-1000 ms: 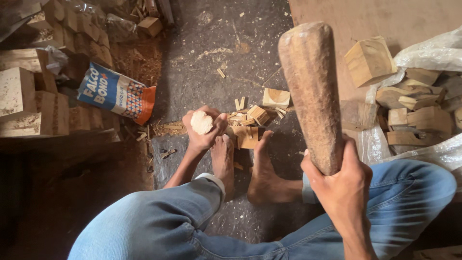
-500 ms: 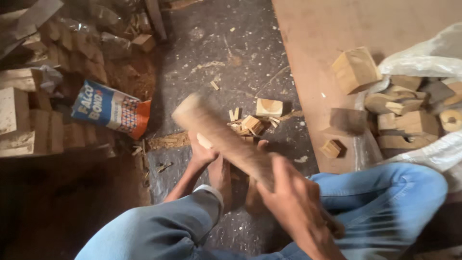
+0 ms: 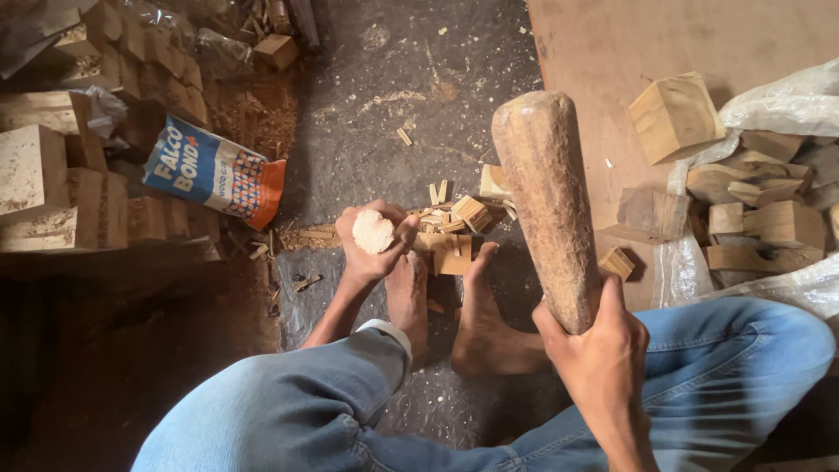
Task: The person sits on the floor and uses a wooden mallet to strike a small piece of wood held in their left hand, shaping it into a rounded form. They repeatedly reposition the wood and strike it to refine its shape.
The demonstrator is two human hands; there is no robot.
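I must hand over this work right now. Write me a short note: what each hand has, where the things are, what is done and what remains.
Left hand: grips a pale round wooden piece, held upright on the floor just ahead of the bare feet.
Right hand: grips the wooden club by its narrow end, thick end raised.
Done: wood chips lie around the piece.
Left: cannot tell how much more shaping it needs. Wooden blocks lie at the right.

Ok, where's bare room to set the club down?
Free: the dark floor between the glue bag and the brown board, and that board's bare upper part. Crowded: chips by the left hand and feet, blocks right of the club in the right hand.
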